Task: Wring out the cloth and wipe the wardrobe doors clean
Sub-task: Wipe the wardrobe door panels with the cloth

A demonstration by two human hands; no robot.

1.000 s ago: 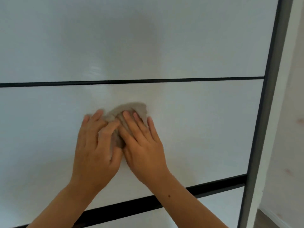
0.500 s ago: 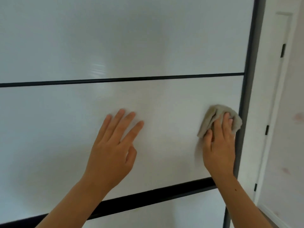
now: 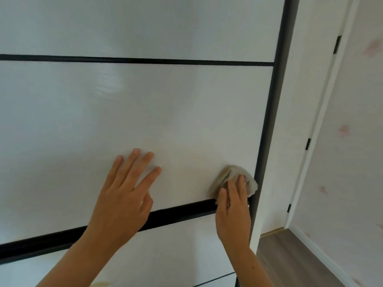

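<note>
The small, crumpled beige cloth [image 3: 232,172] is in the lower right of the frame, at the corner of the shiny white wardrobe door [image 3: 165,121]. The right hand [image 3: 233,208] presses it there with straight fingers. The left hand [image 3: 122,199] lies wide and flat on the door, holding nothing. To wipe well, the person should push hard and go in rows. The thick black bar [image 3: 176,212] is just under the cloth. The dark grey side frame [image 3: 269,131] is just beside it. The open room is up and left.

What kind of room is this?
Probably a bedroom in a home: a tall white wardrobe door with black strips, a white door frame with black hinges beside it, and a wooden floor.
</note>
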